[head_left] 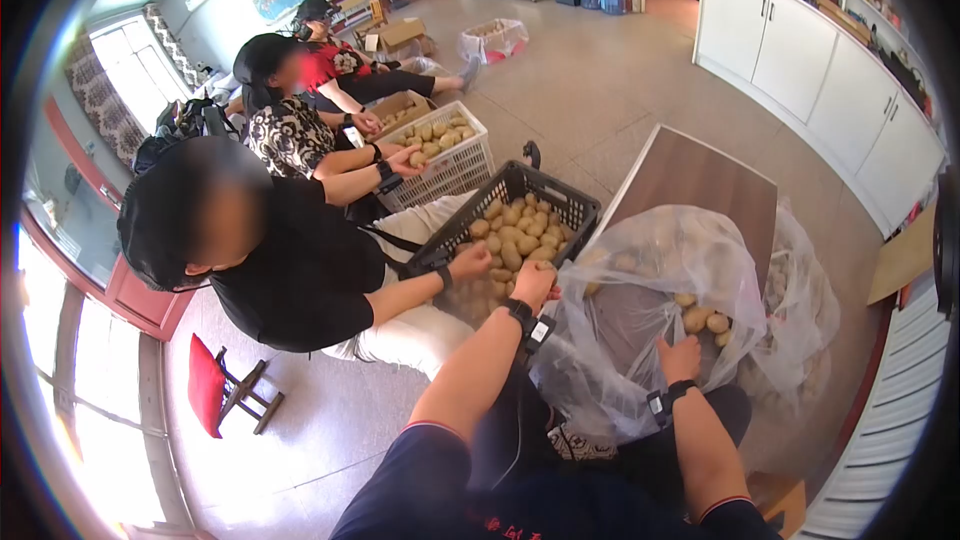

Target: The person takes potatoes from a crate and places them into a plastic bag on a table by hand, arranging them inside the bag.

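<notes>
My left hand (pixel 534 283) is over the near right edge of a black crate (pixel 582 208) full of potatoes (pixel 516 235), its fingers closed round a potato (pixel 543 267). My right hand (pixel 680 358) reaches inside a clear plastic bag (pixel 610 360), with its fingers apart, just below several potatoes (pixel 705 321) lying in the bag. Nothing shows in that hand. A co-worker's hand (pixel 470 262) is over the crate's left side, near my left hand but apart from it.
Three people sit in a row at the left. Beyond the black crate stands a white crate (pixel 440 180) of potatoes. A brown board (pixel 690 180) lies behind the bag, with another bag (pixel 805 300) at its right. A red stool (pixel 207 385) stands lower left.
</notes>
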### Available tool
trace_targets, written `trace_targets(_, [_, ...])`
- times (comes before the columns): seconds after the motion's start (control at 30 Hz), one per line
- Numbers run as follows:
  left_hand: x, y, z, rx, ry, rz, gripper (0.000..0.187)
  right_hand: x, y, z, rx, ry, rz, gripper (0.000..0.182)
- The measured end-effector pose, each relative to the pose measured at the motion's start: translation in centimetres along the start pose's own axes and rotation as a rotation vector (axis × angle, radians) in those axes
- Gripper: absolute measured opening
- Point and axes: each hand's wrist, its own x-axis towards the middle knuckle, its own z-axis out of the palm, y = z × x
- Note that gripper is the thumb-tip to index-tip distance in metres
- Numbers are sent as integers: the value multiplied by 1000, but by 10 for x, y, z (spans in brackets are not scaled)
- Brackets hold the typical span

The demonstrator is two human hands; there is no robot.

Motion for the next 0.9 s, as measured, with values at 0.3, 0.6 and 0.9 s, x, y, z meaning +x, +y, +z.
trace_targets(0.3, [45, -34, -67, -9, 4, -55, 23, 24, 27, 18, -41, -208, -108, 43])
trace_targets(0.6, [50, -27, -80, -137, 95, -312, 27, 50, 60, 70, -111, -196, -399, 35])
trace_targets(0.9, [122, -46, -165, 507, -1029, 23, 40, 42, 55, 73, -75, -237, -509, 29])
